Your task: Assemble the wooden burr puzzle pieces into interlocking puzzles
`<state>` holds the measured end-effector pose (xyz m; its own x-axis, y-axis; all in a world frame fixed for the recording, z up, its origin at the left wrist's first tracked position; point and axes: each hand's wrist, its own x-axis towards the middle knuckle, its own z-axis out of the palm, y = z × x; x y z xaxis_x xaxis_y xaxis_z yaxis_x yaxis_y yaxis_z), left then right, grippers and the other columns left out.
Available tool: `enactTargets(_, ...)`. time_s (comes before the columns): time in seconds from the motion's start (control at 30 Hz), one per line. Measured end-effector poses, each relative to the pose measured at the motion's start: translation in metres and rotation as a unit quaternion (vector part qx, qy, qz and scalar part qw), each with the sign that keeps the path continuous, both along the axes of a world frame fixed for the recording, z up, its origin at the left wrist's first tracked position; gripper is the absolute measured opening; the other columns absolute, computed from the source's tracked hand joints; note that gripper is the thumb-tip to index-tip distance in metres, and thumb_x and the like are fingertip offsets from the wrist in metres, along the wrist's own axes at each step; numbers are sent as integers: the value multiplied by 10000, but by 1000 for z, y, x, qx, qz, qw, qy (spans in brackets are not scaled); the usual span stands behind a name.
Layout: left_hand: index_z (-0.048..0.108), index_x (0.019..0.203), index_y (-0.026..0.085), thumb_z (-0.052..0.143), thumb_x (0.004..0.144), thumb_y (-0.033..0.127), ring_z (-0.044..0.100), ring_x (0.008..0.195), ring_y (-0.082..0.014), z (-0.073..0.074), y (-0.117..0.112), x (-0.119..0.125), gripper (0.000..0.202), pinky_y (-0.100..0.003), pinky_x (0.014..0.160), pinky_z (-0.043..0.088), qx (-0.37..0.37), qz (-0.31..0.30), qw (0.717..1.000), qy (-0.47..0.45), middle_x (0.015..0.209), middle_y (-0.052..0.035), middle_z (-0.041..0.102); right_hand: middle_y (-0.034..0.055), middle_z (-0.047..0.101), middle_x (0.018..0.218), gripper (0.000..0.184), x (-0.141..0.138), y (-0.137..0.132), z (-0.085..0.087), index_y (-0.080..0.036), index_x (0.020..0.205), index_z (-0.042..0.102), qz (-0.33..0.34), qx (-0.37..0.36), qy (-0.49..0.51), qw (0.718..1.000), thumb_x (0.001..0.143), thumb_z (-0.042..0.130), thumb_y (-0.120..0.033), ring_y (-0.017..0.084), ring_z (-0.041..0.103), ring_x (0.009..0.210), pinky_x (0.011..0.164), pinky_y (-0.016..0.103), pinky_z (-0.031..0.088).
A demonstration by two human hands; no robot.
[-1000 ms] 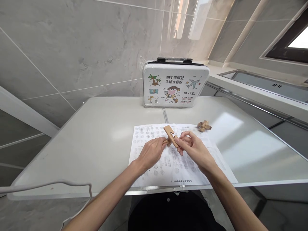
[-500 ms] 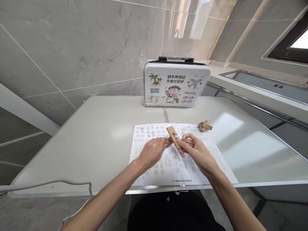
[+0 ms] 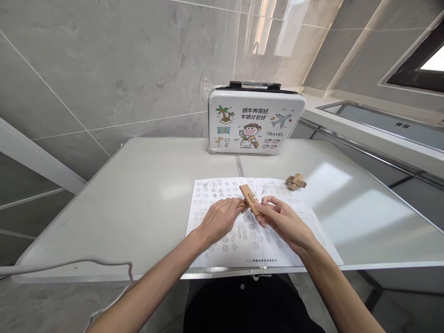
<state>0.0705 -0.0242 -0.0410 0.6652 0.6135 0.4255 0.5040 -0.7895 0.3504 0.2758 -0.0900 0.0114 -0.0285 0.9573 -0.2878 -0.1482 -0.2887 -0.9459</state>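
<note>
Above the printed sheet (image 3: 211, 240), my right hand (image 3: 282, 219) pinches a flat wooden puzzle piece (image 3: 247, 192) at its near end. A rounded part fills the notch along this piece's side. My left hand (image 3: 222, 218) is closed on a second wooden puzzle piece (image 3: 241, 204), which runs under the first one and crosses it. The two pieces meet between my hands; my fingers hide much of the joint. An assembled wooden burr puzzle (image 3: 296, 181) lies at the sheet's far right corner, untouched.
A white cartoon carrying case (image 3: 255, 122) stands upright at the back of the folding table (image 3: 145, 194). A pale cable (image 3: 86, 263) crosses the table's near left corner. To the right runs a counter with a glass-topped panel (image 3: 381, 122).
The flat piece in my right hand has turned slightly, and its notch, open before, now shows a rounded part in it. Both hands stay in nearly the same place.
</note>
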Motion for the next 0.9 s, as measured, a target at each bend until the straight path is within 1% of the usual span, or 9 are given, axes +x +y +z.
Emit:
enactTargets(0.1, 544, 1157, 170, 305, 1142, 286, 733, 829, -217, 0, -1, 0, 266, -363, 718, 564, 4, -5, 1000, -17, 1014, -75, 754, -27, 654, 695, 481, -4, -1, -4, -242, 915, 486, -1, -4, -11, 1000, 847, 832, -569, 161, 549, 672, 776, 340, 412)
enactTargets(0.2, 527, 1192, 172, 320, 1141, 290, 755, 908, -228, 1, -3, 1, 243, -381, 762, 602, -11, -3, 999, -40, 1061, -81, 758, -30, 655, 702, 478, -6, 0, -9, -244, 905, 482, 3, 1, -14, 1000, 860, 821, -578, 161, 560, 689, 785, 341, 413)
enactTargets(0.3, 501, 1205, 182, 322, 1139, 288, 762, 974, -237, 3, -4, 1, 219, -383, 777, 621, -57, -1, 997, -52, 1106, -91, 753, -31, 657, 708, 485, -7, 1, -15, -245, 902, 480, 1, 5, -15, 1000, 857, 822, -585, 162, 564, 683, 779, 343, 412)
enactTargets(0.43, 437, 1239, 192, 322, 1135, 302, 764, 1002, -256, 3, -5, 0, 190, -394, 761, 632, -126, 3, 990, -65, 1135, -109, 746, -33, 654, 706, 497, -5, 3, -21, -246, 892, 472, 1, 9, -8, 1000, 849, 828, -589, 161, 559, 673, 767, 340, 409)
enactTargets(0.57, 402, 1210, 202, 314, 1137, 329, 759, 1044, -265, 1, -5, -1, 171, -424, 791, 641, -164, -8, 984, -75, 1175, -131, 724, -37, 648, 691, 511, -3, 3, -25, -246, 884, 455, 12, 7, 10, 1000, 839, 843, -576, 156, 550, 665, 763, 335, 408)
enactTargets(0.73, 398, 1184, 207, 296, 1137, 345, 755, 1037, -272, 0, -5, -2, 178, -440, 783, 644, -176, -15, 983, -59, 1187, -138, 706, -40, 638, 673, 533, -2, 5, -25, -248, 852, 431, 22, 7, 19, 1000, 822, 860, -563, 151, 535, 641, 737, 329, 407)
enactTargets(0.9, 404, 1172, 201, 282, 1137, 342, 744, 1039, -271, -2, -4, -2, 190, -443, 782, 642, -151, -23, 986, -62, 1226, -154, 683, -42, 626, 655, 544, -1, 6, -25, -246, 815, 416, 36, 11, 13, 999, 820, 855, -567, 147, 526, 617, 716, 326, 393)
